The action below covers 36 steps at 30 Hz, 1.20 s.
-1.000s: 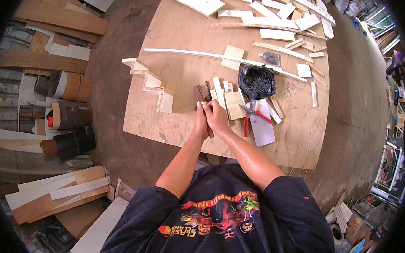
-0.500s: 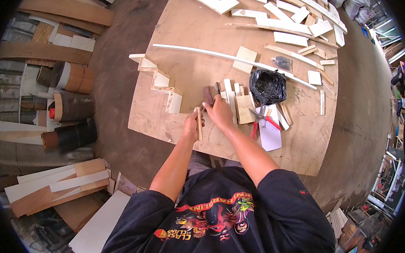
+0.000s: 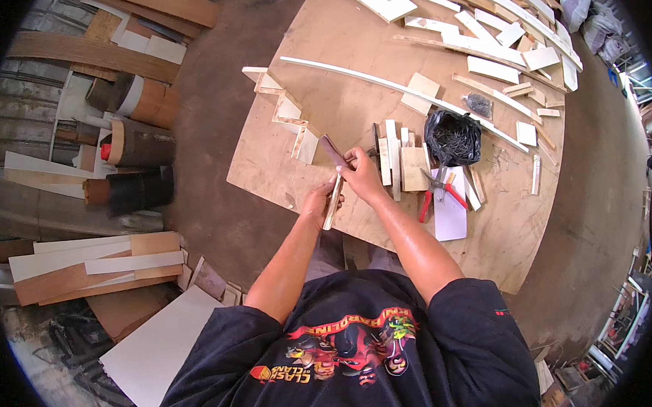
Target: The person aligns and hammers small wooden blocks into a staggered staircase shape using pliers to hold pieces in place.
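Near the front edge of the table, my left hand (image 3: 317, 201) is closed around a short, narrow wooden strip (image 3: 331, 213) with a pale edge. My right hand (image 3: 363, 177) pinches a flat reddish-brown block (image 3: 334, 151), which looks like a sanding block. The block's lower end is at the top of the wooden strip; my fingers hide whether they touch. Left of the block stands a stepped, zigzag wooden frame (image 3: 290, 112). To the right of my right hand lie upright-looking white and bare wood pieces (image 3: 415, 169) in a cluster.
A black plastic bag of nails (image 3: 453, 139) and red-handled pliers (image 3: 455, 195) lie at the right, the pliers over white paper (image 3: 450, 223). A long white strip (image 3: 377, 80) crosses the plywood tabletop (image 3: 258, 159). Offcuts (image 3: 493, 68) crowd the far right; rolls (image 3: 143, 150) stand left.
My right hand has lifted the reddish-brown block off the table and brought it to the wooden strip in my left hand. The whole view has shifted, moving the table rightward.
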Each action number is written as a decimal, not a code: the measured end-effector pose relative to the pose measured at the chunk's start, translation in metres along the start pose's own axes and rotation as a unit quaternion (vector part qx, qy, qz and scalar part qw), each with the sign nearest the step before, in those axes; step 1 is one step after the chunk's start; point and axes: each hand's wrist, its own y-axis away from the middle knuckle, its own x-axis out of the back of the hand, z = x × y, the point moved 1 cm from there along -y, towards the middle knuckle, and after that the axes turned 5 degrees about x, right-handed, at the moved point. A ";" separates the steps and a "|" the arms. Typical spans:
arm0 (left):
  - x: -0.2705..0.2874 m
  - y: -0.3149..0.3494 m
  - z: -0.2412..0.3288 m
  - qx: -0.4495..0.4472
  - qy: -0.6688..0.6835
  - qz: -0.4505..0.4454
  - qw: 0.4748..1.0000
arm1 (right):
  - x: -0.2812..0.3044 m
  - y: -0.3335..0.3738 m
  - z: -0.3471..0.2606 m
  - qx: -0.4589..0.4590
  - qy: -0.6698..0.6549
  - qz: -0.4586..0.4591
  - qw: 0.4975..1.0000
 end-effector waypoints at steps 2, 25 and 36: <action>-0.005 0.018 0.005 0.011 0.028 -0.026 0.999 | -0.001 0.005 -0.005 0.016 0.019 0.020 1.000; 0.165 0.138 -0.001 -0.102 0.011 -0.073 0.992 | -0.192 0.174 -0.077 0.252 0.233 0.000 0.939; 0.183 0.186 0.012 -0.113 0.013 -0.115 0.987 | -0.210 0.166 -0.089 0.184 0.270 0.091 0.941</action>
